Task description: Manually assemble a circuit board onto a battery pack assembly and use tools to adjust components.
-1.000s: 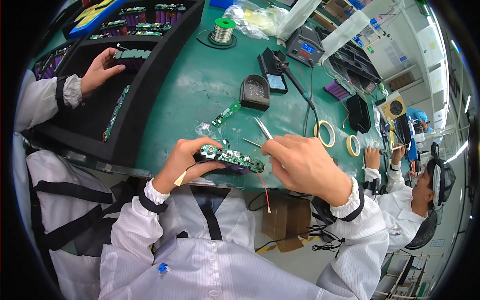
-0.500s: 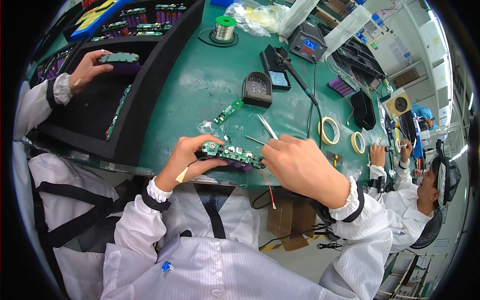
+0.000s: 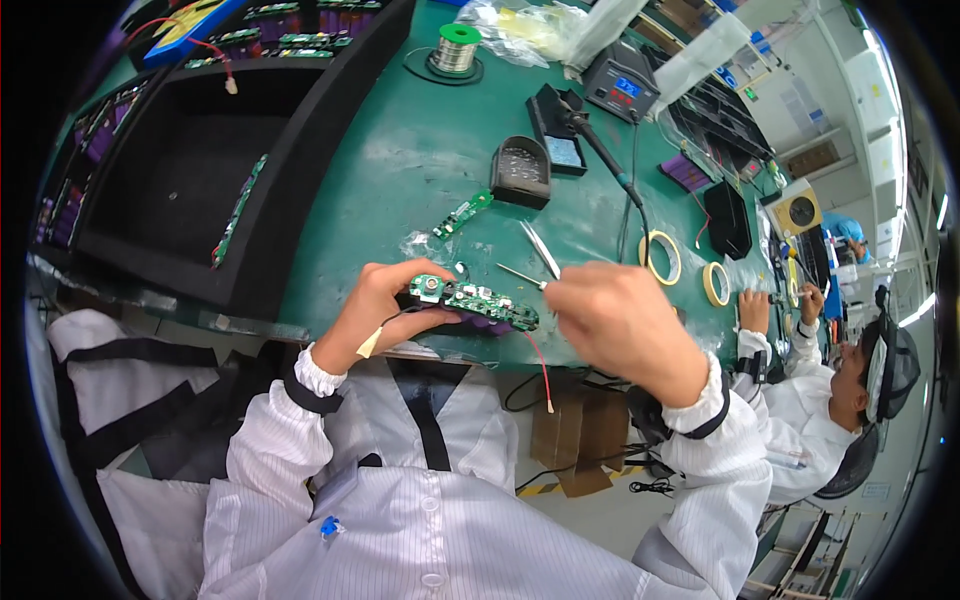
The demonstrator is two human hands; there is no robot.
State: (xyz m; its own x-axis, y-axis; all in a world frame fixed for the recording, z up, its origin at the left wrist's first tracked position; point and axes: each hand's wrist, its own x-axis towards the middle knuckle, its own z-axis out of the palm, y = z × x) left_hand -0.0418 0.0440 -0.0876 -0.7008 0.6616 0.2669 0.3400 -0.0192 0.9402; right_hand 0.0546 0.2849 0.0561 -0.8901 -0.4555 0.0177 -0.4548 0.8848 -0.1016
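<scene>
My left hand grips a battery pack with a green circuit board facing up and purple cells beneath it. A wire with a pale tag hangs by my left thumb, and a thin red wire dangles from the pack's right end. My right hand, slightly blurred, is just right of the pack with its fingers curled together. Its fingertips meet the end of a thin metal rod; whether they hold it is hidden. Beside them, silver tweezers lie on the green bench.
A loose circuit board, black scoop-shaped container, soldering iron, its station, solder spool and tape rolls occupy the bench. Left stands a black partitioned tray. A co-worker sits at right.
My right hand has moved off the pack's right end, slightly rightward. Another person's hand with a battery pack has left the tray area; a red wire with a connector now shows there.
</scene>
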